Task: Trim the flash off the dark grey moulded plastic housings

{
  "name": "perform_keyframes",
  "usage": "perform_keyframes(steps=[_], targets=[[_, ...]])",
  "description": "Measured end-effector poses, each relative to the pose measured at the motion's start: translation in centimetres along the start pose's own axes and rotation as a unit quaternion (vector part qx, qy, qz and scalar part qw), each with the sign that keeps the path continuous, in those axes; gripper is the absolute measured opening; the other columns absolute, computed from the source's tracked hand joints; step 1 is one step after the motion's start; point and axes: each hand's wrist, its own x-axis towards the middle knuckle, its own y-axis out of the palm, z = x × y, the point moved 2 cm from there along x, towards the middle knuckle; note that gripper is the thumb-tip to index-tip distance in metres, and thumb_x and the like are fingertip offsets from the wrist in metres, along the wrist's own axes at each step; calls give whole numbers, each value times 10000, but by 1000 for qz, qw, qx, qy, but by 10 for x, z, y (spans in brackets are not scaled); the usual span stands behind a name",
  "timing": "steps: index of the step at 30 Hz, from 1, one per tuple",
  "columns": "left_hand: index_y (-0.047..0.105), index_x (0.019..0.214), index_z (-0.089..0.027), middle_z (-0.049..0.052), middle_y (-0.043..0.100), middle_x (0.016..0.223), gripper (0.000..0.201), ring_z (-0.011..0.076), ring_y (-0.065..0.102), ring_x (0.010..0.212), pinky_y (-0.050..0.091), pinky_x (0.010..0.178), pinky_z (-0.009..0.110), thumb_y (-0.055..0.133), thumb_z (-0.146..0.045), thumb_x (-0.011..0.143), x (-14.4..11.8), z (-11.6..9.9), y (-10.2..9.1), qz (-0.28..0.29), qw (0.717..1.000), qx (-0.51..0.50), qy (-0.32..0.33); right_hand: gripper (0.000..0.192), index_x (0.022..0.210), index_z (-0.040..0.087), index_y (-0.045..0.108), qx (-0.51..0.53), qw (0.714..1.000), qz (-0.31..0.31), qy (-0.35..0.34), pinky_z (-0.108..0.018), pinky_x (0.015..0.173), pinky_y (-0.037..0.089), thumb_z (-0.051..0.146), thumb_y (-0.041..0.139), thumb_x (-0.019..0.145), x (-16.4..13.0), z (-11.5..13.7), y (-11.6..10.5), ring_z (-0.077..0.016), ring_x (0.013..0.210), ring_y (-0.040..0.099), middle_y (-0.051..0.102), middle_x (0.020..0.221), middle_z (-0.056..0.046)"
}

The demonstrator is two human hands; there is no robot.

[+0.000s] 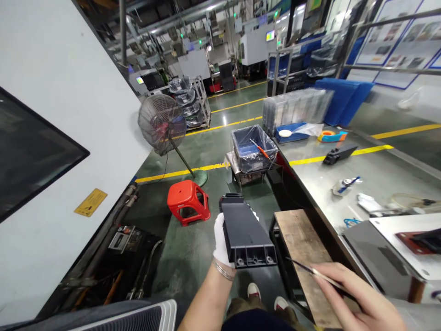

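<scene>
A long black plastic part (246, 225), hollow with round bosses at its near end, lies in my left hand (219, 239). That hand wears a white glove, and its fingers are wrapped round the part from below; some are hidden behind it. Bare and to the right, my right hand (347, 294) pinches a slim pen-like tool (305, 266) with a dark, thin tip. The tip points left toward the part's near end and stays apart from it. What kind of tool it is, I cannot make out.
A wooden bench (303, 243) stands below my right hand, beside a metal worktable (344, 179) holding another black part (339, 154) and a tape roll (327, 133). Ahead are a plastic-lined crate (255, 149) with an orange-handled tool, a red stool (186, 200) and a fan (161, 124).
</scene>
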Motion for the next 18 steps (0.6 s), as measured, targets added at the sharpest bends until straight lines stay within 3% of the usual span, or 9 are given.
perform_keyframes(steps=[4,10,12,16,18], targets=[[722,813,-94,126,742,738,552,210,695,656,549,688,330,328,-469,907,-2,-3,-15,-4,999,3,-40,126,941,244,656,10,999,9,-33,-106,657,574,271,542,986,14,3,19,-109,710,726,719,826,-16],[713,687,-90,139,681,625,504,282,689,730,509,916,450,387,-445,837,-8,-15,-28,-29,999,-17,-16,150,890,234,686,45,998,29,-35,-126,645,568,253,562,972,19,12,41,-110,691,713,693,820,-28],[728,687,-87,153,682,636,525,291,683,731,498,916,461,389,-458,838,-9,-19,-32,-45,999,-18,-8,148,889,233,685,31,998,17,-44,-128,659,562,249,563,972,23,12,46,-108,688,706,682,811,-27],[741,665,-86,162,696,648,639,263,652,638,497,865,440,323,-499,917,-11,-23,-36,-96,995,-6,4,138,902,224,682,64,993,78,-64,-147,645,567,230,561,967,31,8,63,-122,740,709,669,861,-51],[731,639,-96,147,690,627,660,257,649,632,500,836,415,317,-511,942,-11,-25,-34,-121,992,-12,12,136,896,216,688,55,994,67,-60,-158,641,573,230,569,961,36,5,71,-129,734,708,668,861,-58]])
